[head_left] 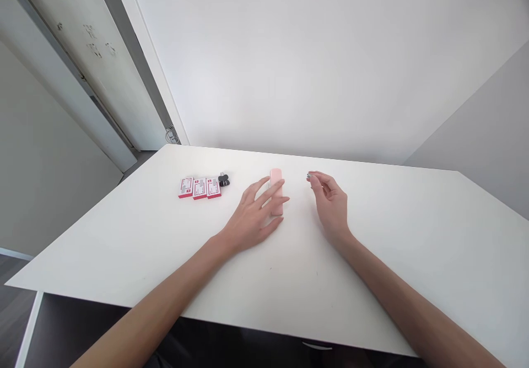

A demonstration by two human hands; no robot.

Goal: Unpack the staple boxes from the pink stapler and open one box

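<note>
2 forearms (182, 288), left hand (252, 216) spread over pink case (275, 175), right hand (332, 203) pinching silvery piece (308, 176)

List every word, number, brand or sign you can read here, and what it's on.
No text is readable.
Three red-and-white boxes: printing on their tops, too small and blurred to read.
Pink case, partly covered by the left hand: no lettering shows.
Small item in the right hand: too small to tell.
</note>
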